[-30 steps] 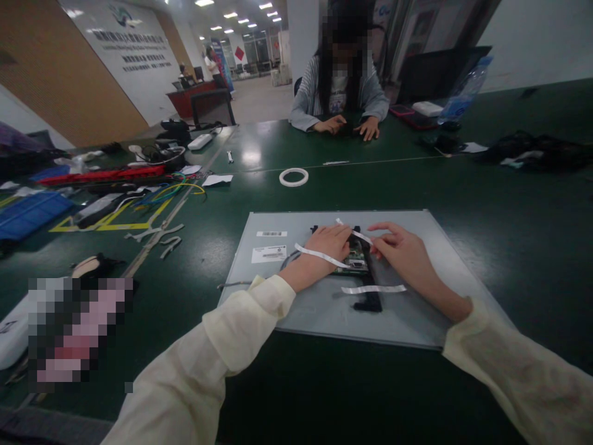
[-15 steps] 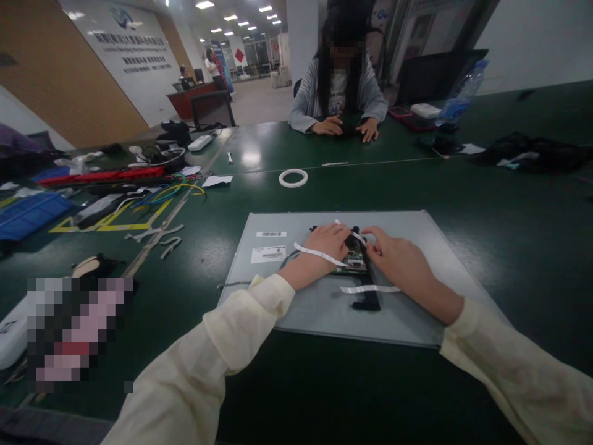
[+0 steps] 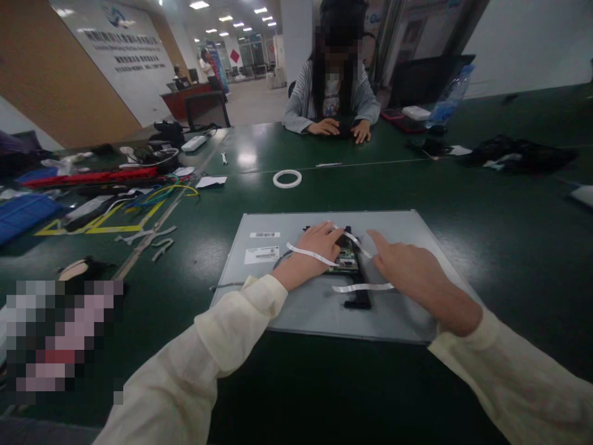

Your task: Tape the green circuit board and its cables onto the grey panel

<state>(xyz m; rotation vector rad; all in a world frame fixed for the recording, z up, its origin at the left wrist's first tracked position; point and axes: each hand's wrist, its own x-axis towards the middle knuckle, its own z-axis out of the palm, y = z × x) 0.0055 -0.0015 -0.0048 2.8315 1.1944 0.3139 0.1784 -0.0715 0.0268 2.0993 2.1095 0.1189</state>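
Observation:
A flat grey panel [image 3: 287, 309] with labels lies on the green table. On it is a green circuit board [image 3: 348, 262] on a black bracket [image 3: 359, 303]. My left hand [image 3: 312, 253] rests over the board's left side with its fingers stretched out. One white tape strip [image 3: 308, 252] lies across the back of that hand. From its fingertips another tape strip [image 3: 357, 242] runs toward my right hand [image 3: 410, 272]. The right index finger points out, apart from the thumb; the other fingers are hidden. A third tape strip [image 3: 356, 288] reaches the right hand's underside.
A tape roll [image 3: 287, 179] lies beyond the panel, with a small wrench [image 3: 225, 159] farther back. Cables, a blue tray [image 3: 28, 216] and scraps [image 3: 162, 247] are at left. Across the table a person rests both hands on a dark object [image 3: 345, 128].
My right index finger has lifted off the tape strip and stretched out, apart from the thumb. My left hand stays on the board. The whole view has shifted slightly.

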